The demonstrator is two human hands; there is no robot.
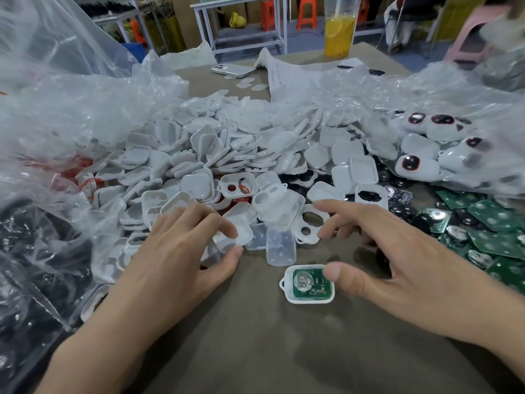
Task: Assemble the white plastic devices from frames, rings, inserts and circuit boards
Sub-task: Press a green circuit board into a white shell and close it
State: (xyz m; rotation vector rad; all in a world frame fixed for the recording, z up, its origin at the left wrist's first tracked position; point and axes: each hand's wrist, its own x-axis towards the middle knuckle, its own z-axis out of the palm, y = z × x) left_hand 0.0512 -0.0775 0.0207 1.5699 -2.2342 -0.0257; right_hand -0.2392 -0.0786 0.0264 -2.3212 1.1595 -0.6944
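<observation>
A white frame (308, 299) with a green circuit board seated in it lies on the brown table near the middle. My right hand (403, 260) hovers over it with fingers spread, the thumb tip at the frame's right edge. My left hand (181, 251) reaches into the near edge of the big pile of white covers (199, 155), its fingertips and thumb around a white cover (241, 231). A clear insert (279, 245) lies between the hands. A white frame with two holes (309, 224) sits just beyond my right index finger.
Green circuit boards (494, 231) and black round pieces (400, 206) lie at the right. Finished white devices (420, 155) sit in a clear bag at the far right. Red rings (85, 177) show at the left under plastic. A phone (231, 70) and a drink cup (339, 29) stand at the back.
</observation>
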